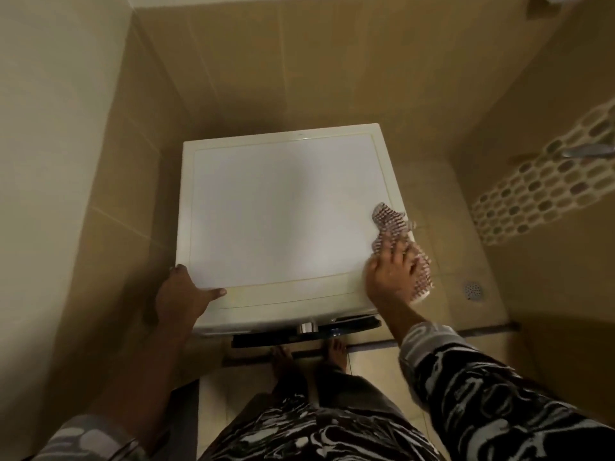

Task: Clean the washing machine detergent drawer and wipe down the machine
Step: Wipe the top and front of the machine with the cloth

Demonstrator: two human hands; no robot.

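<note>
Against the tiled back wall, in a narrow corner, the washing machine [279, 211] stands below me, and I look straight down on its white top. My left hand [181, 294] holds the front left corner. Its thumb lies flat along the top near the front edge, and its fingers curl over the left side. My right hand [391, 274] is at the front right of the top, fingers spread and straight, pressing down on a checked cloth [387, 221]. This hand is a little blurred. The cloth lies bunched along the right edge of the top. Part of it reaches further back than my fingertips, and part hangs over the side by my palm. Under the front edge I see a dark control panel [306, 337] with a silver knob [307, 327] near its middle. My bare feet [283, 356] stand on the floor tiles just in front of the machine. On the floor to the right is a round metal drain [473, 290], and the right wall carries a band of oval mosaic tiles [545, 181].
</note>
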